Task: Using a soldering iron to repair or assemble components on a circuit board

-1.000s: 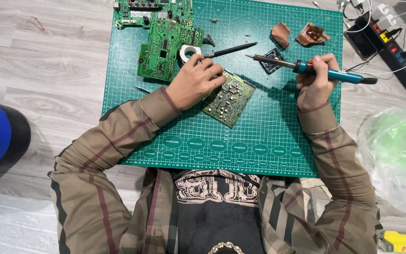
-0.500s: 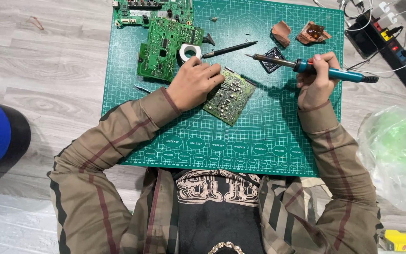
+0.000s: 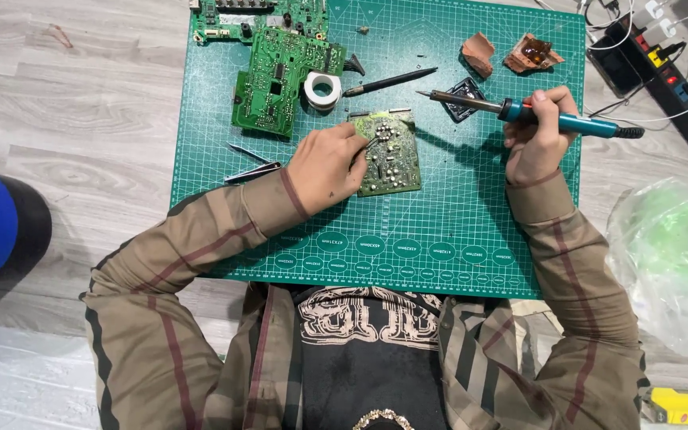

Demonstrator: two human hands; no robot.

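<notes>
Two hands: both busy over the green gridded cutting mat [image 3: 455, 231] on the grey wood-look floor [image 3: 73, 119].
Left hand [image 3: 326, 166]: fingers curled narrow, pressing down on the left edge of the small green circuit board [image 3: 390, 159] lying solder side up mid-mat. Pinning it flat, not lifting it.
Right hand [image 3: 537, 135]: wrapped tight round the teal-handled soldering iron [image 3: 531, 114], tip pointing left and hovering off the board's far right corner, not touching it.
Far side: bigger green circuit boards [image 3: 276, 60], a white roll of solder wire [image 3: 322, 89] and a black pen-shaped tool [image 3: 390, 80] just beyond the small board.
Left of the hand: thin metal tweezers [image 3: 250, 169], close to the sleeve.
Far right: black power strip [image 3: 662, 72] with a tangle of cords off the mat.
Risk, my guess: the left fingertips sit right beside the joints, so if the iron slips leftward it could burn them.
Other risk: the iron's cord runs toward that tangle; a snag could jerk the tip. The crumpled clear plastic bag [image 3: 674, 263] near right would melt if the iron got set down there.
</notes>
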